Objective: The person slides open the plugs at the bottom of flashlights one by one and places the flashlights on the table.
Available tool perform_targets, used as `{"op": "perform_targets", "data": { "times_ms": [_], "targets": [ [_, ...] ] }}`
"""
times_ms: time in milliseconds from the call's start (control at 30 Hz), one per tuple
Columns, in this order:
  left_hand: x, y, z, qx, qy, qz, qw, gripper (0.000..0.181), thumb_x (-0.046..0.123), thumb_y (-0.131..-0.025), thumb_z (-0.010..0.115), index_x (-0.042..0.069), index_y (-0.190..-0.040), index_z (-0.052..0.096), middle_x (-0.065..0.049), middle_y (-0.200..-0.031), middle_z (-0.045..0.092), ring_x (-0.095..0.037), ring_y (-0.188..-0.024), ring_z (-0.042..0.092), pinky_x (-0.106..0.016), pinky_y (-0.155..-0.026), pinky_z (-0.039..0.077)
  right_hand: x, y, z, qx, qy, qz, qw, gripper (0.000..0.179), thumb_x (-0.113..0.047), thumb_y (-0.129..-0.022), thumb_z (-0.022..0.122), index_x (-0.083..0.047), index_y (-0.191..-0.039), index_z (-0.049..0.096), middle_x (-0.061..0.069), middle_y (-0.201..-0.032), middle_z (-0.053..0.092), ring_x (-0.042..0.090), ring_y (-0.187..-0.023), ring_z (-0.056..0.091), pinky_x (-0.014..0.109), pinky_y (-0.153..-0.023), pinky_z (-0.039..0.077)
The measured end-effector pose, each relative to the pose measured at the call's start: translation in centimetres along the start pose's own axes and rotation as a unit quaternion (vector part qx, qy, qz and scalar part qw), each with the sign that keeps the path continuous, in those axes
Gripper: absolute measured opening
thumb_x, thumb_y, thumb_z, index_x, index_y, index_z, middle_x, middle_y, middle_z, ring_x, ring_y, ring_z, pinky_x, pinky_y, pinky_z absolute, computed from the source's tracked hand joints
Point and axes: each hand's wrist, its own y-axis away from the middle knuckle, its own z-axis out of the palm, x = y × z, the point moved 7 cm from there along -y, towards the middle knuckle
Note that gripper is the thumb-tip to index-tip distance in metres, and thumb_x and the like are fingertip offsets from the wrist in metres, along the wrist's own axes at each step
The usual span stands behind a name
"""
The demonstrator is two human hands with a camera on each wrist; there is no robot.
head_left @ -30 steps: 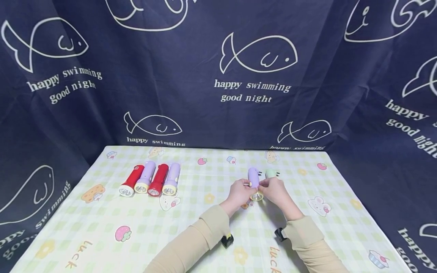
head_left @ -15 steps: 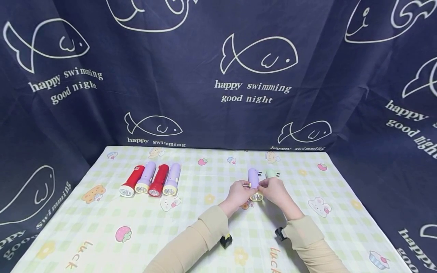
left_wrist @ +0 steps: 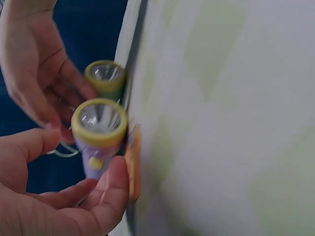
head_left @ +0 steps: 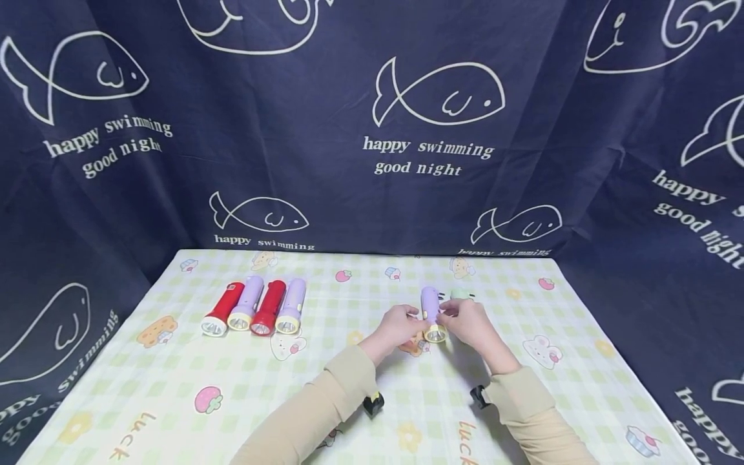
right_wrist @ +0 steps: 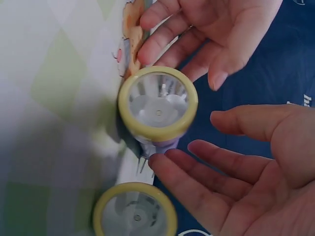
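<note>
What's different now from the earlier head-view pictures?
The left hand has let go of the purple flashlight between the hands and moved slightly to the person's left; the right hand has opened too. That flashlight, the green flashlight and the row of four flashlights stayed put.

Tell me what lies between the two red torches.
A single purple torch lies between them, with its yellow-rimmed lens toward the viewer; the head view shows it.

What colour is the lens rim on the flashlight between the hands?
Yellow; the rim shows best in the right wrist view.
</note>
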Motion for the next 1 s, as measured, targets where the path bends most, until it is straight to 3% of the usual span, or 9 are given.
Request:
{"op": "perform_targets", "data": {
  "times_ms": [167,300,467,700,800,1000],
  "targets": [
    [0.9,0.1,-2.1,-0.006,-0.028,0.011,0.9995,0.05,0.024,-0.084,0.071,0.001,-0.125,0.055,-0.008,-0.095,0.065,-0.025,-0.069,0.064,-0.027,-0.054,0.054,-1.1,0.3,-0.9,0.012,-0.013,-0.032,0.9993,0.028,-0.013,-0.082,0.066,0.006,-0.102,0.066,0.017,-0.089,0.07,0.03,-0.08,0.067,0.04,-0.072,0.056],
    [1.8,0.5,-3.7,-0.007,-0.035,0.015,0.9993,0.052,0.024,-0.083,0.071,0.002,-0.126,0.054,-0.008,-0.097,0.063,-0.029,-0.082,0.064,-0.03,-0.059,0.055,-1.5,0.2,-1.2,0.012,-0.006,-0.038,0.9992,0.028,-0.015,-0.083,0.066,0.004,-0.104,0.066,0.015,-0.09,0.071,0.03,-0.083,0.067,0.043,-0.076,0.055],
    [3.4,1.3,-5.8,0.014,-0.069,0.041,0.9966,0.049,0.027,-0.082,0.072,0.003,-0.123,0.057,-0.008,-0.097,0.062,-0.023,-0.083,0.061,-0.033,-0.069,0.055,-2.2,-0.2,-1.0,0.015,-0.003,-0.037,0.9992,0.03,-0.014,-0.084,0.067,0.003,-0.109,0.064,0.015,-0.093,0.071,0.029,-0.083,0.068,0.043,-0.077,0.055],
    [4.6,2.0,-8.4,0.056,-0.167,0.101,0.9793,0.047,0.032,-0.083,0.069,0.005,-0.12,0.059,-0.009,-0.1,0.065,-0.02,-0.086,0.061,-0.03,-0.074,0.052,-4.7,-0.5,-0.8,0.038,-0.021,-0.052,0.9977,0.029,-0.013,-0.083,0.069,0.001,-0.108,0.065,0.015,-0.094,0.07,0.027,-0.082,0.068,0.041,-0.076,0.055],
    [5.2,2.6,-9.3,0.073,-0.186,0.124,0.9719,0.045,0.031,-0.083,0.069,0.003,-0.117,0.06,-0.011,-0.102,0.065,-0.022,-0.09,0.062,-0.033,-0.076,0.052,-5.8,-0.6,-0.7,0.053,-0.03,-0.068,0.9958,0.031,-0.014,-0.081,0.071,-0.001,-0.108,0.065,0.014,-0.094,0.07,0.027,-0.081,0.068,0.04,-0.075,0.056],
    [5.4,3.8,-11.0,0.112,-0.22,0.141,0.9588,0.043,0.031,-0.082,0.069,0.005,-0.114,0.06,-0.014,-0.106,0.065,-0.024,-0.09,0.062,-0.036,-0.078,0.052,-7.4,-0.7,-0.1,0.091,-0.055,-0.113,0.9879,0.032,-0.013,-0.076,0.073,-0.004,-0.104,0.063,0.012,-0.091,0.069,0.025,-0.074,0.066,0.035,-0.067,0.055]
  ]
}}
